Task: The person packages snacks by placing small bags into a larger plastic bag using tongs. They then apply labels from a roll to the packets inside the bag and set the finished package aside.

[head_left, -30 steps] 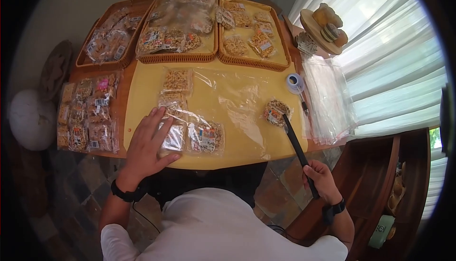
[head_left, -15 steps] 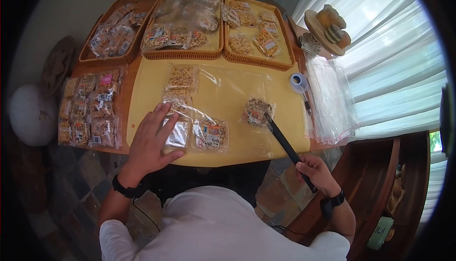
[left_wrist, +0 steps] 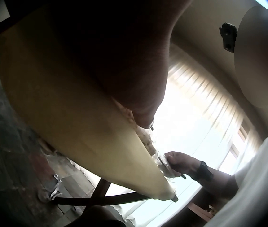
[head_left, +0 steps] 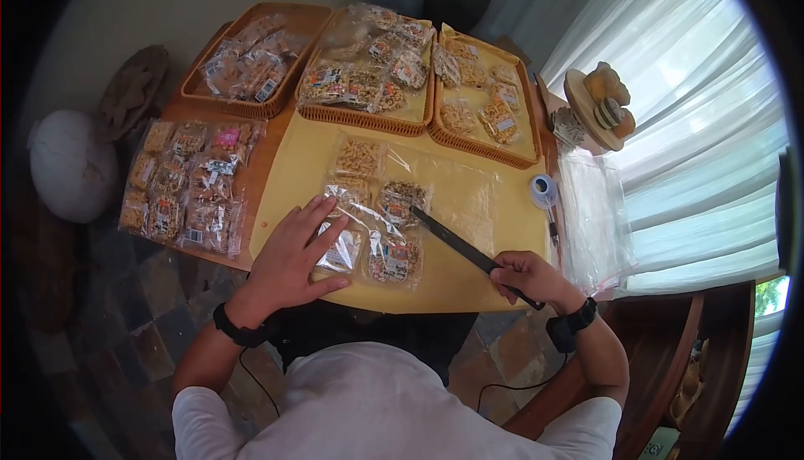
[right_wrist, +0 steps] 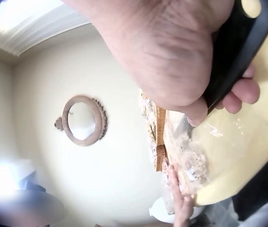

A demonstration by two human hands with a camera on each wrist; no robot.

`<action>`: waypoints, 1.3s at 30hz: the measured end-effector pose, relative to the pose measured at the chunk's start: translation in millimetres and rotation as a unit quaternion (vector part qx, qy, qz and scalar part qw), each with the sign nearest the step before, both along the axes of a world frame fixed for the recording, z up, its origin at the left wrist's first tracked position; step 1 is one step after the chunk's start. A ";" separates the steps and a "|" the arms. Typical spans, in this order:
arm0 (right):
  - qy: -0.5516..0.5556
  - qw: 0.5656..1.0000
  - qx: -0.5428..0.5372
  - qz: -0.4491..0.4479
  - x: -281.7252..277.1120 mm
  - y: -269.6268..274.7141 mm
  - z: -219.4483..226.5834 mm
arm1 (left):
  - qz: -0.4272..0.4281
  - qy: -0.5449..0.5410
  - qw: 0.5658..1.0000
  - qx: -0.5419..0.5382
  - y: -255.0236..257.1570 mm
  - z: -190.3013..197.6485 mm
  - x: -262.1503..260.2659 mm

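Note:
A large clear plastic bag (head_left: 469, 196) lies flat on the yellow sheet, with several wrapped snack packs in its left part. My left hand (head_left: 291, 259) rests flat on the lower-left packs, fingers spread. In my right hand (head_left: 523, 278) I grip long black tongs (head_left: 456, 242), pointing up and left. Their tip meets a nutty snack pack (head_left: 402, 202), just above another pack (head_left: 394, 257) with a printed label. The right wrist view shows the black handle (right_wrist: 228, 52) running under my palm, fingers curled round it.
Along the back stand wicker trays (head_left: 364, 121) of wrapped snacks. A filled bag of packs (head_left: 188, 179) lies at left. On the right are a tape roll (head_left: 543, 191), a pen (head_left: 554, 230), a stack of clear bags (head_left: 590, 225) and a wooden stand (head_left: 599, 108).
The right hand has moved left with the tongs, carrying the snack pack from the right side to beside the other packs. The left hand stays on the packs. The head view has shifted.

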State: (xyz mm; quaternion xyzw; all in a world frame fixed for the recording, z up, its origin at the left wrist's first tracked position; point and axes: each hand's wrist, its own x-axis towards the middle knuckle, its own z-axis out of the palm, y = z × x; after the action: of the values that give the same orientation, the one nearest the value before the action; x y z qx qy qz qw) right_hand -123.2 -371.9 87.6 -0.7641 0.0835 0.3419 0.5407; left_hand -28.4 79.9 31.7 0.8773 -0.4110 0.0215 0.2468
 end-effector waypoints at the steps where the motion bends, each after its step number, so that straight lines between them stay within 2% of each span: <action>1: 0.001 1.000 0.000 0.000 1.8 -0.9 1.1 | 0.000 0.000 1.000 0.000 0.1 0.3 0.2; 4: -0.016 0.999 -0.029 0.002 2.2 -4.0 12.8 | -0.001 0.001 1.000 -0.001 -0.3 -0.1 0.2; 6: 0.003 0.994 -0.107 0.015 -0.3 -11.9 30.4 | 0.001 0.002 1.000 -0.001 0.2 0.4 0.7; 7: 0.005 0.994 -0.107 0.016 -2.5 -19.0 35.6 | 0.001 0.003 1.000 0.000 0.1 0.9 0.6; 9: -0.004 0.988 -0.156 -0.024 -6.4 -31.5 43.1 | 0.000 0.004 1.000 0.002 -0.1 1.2 0.8; 11: -0.029 0.987 -0.152 -0.045 -4.8 -29.1 39.3 | 0.002 0.005 1.000 0.004 -0.6 1.2 0.4; 13: -0.107 0.979 -0.173 -0.024 0.5 -21.0 27.4 | -0.003 0.003 1.000 0.008 -0.7 -1.1 0.5; 16: -0.113 0.974 -0.194 -0.006 6.2 2.3 25.3 | 0.002 0.007 1.000 0.013 -0.8 2.2 0.7; 23: -0.114 0.973 -0.200 -0.022 6.5 -2.0 22.8 | -0.002 0.012 1.000 0.009 -0.3 2.4 -0.2; 25: -0.130 0.972 -0.194 0.002 4.5 0.6 18.9 | -0.006 0.016 1.000 0.009 0.2 4.7 -0.3; 26: -0.133 0.972 -0.194 0.000 3.7 -1.4 18.0 | -0.008 0.021 1.000 0.008 0.4 6.1 0.3; 28: -0.205 0.950 -0.232 0.043 3.6 -8.9 20.5 | -0.014 0.031 0.999 -0.016 3.2 6.8 2.0; 31: -0.175 0.951 -0.249 0.054 -6.5 -37.7 45.0 | -0.012 0.050 0.997 -0.049 7.7 4.6 6.8; 32: -0.123 0.963 -0.241 0.017 -10.9 -45.3 62.5 | -0.005 0.060 0.997 -0.052 7.8 2.9 8.2; 33: -0.122 0.961 -0.247 0.021 -14.6 -60.7 76.7 | -0.003 0.062 0.996 -0.059 7.0 1.0 8.6; 35: 0.047 0.968 -0.245 -0.015 -17.4 -93.9 100.9 | -0.001 0.036 0.999 -0.031 7.5 -0.2 11.7; 37: 0.016 0.967 -0.241 -0.083 -9.1 -107.8 116.1 | -0.003 0.024 0.999 -0.028 6.0 2.0 10.6; 39: -0.116 0.958 -0.230 -0.125 14.3 -107.0 107.6 | -0.007 0.012 1.000 -0.025 5.1 1.7 10.6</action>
State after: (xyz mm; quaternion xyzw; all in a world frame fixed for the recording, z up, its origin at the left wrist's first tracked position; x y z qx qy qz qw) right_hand -108.9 -478.9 195.1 -0.8858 0.1916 0.1516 0.3946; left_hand -17.8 85.0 33.3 0.8681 -0.4139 0.0195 0.2732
